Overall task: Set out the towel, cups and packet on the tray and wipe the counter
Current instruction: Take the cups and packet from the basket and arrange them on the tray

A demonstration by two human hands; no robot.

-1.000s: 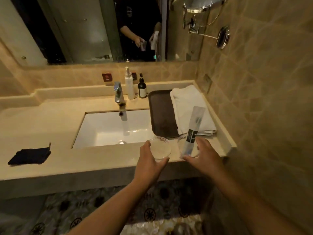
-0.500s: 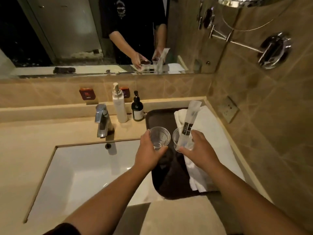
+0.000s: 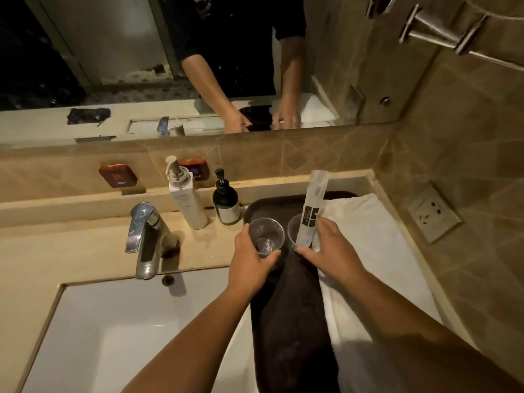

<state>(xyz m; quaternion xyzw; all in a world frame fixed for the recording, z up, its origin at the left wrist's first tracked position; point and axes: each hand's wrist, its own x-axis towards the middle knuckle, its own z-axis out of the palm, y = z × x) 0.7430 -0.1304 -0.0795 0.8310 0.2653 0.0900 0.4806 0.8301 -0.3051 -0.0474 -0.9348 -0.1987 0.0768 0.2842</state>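
Nearest, the dark rectangular tray (image 3: 295,321) lies on the beige stone surface (image 3: 85,251) right of the white sink basin (image 3: 113,321), with the folded white towel (image 3: 377,245) already along its right side. Over the tray's far end, the left hand (image 3: 249,265) is clamped on a clear plastic cup (image 3: 266,236), and the right hand (image 3: 331,251) is clamped on a second clear cup (image 3: 293,231) together with a long translucent packet (image 3: 312,211) held upright against it. Step in hand is judged to be placing cups and packet; next both cups need setting upright side by side, the packet laid down, then the wiping.
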